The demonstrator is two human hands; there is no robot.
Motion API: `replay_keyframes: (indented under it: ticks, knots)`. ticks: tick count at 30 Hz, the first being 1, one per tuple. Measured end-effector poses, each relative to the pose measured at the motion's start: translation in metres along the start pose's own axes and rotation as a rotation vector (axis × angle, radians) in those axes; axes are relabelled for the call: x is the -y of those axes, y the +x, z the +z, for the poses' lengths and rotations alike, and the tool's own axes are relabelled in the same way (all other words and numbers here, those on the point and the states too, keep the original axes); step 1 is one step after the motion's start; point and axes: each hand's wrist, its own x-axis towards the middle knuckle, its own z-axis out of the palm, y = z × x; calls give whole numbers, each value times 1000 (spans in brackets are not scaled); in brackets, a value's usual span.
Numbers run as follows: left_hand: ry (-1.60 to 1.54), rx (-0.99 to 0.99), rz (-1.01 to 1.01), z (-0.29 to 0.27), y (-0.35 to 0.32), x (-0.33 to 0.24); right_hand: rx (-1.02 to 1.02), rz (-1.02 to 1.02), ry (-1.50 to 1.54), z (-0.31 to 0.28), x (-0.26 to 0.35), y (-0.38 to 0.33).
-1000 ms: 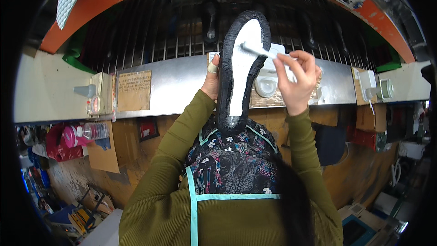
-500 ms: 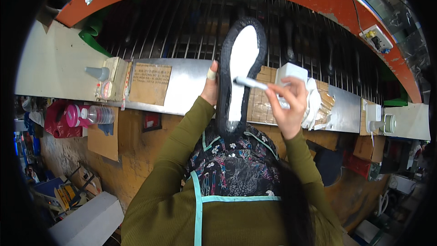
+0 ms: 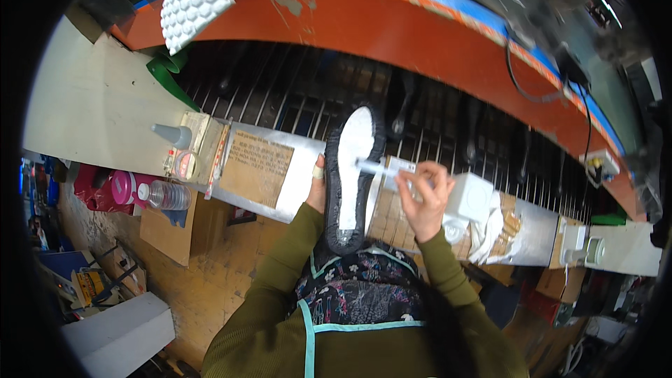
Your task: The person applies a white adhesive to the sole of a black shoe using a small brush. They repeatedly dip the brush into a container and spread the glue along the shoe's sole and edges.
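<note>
A black shoe with a white insole on its upturned underside stands lengthwise in front of me, its wider end away from me. My left hand grips the shoe at its left edge, a pale wrap around the thumb; the other fingers are hidden behind it. Between thumb and fingers, my right hand pinches a small brush with a light handle. The brush's dark tip touches the white insole near mid-length.
Beyond the shoe runs a rack of metal rods under an orange beam. On the metal ledge lie a cardboard piece, a white square container and a white cloth. A plastic bottle is at left.
The view has tilted, so the shoe and ledge appear lower and more of the orange beam shows. The brush tip has moved along the insole toward the far end. Both hands keep their holds.
</note>
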Motion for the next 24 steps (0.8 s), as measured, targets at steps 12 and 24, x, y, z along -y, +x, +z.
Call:
replay_keyframes:
  ticks: [12, 24]
  knots:
    - [-287, -234, 6, -104, 155, -72, 240, 540, -94, 165, -147, 14]
    - [-592, -757, 1, -129, 183, -86, 565, 529, -271, 173, -174, 52]
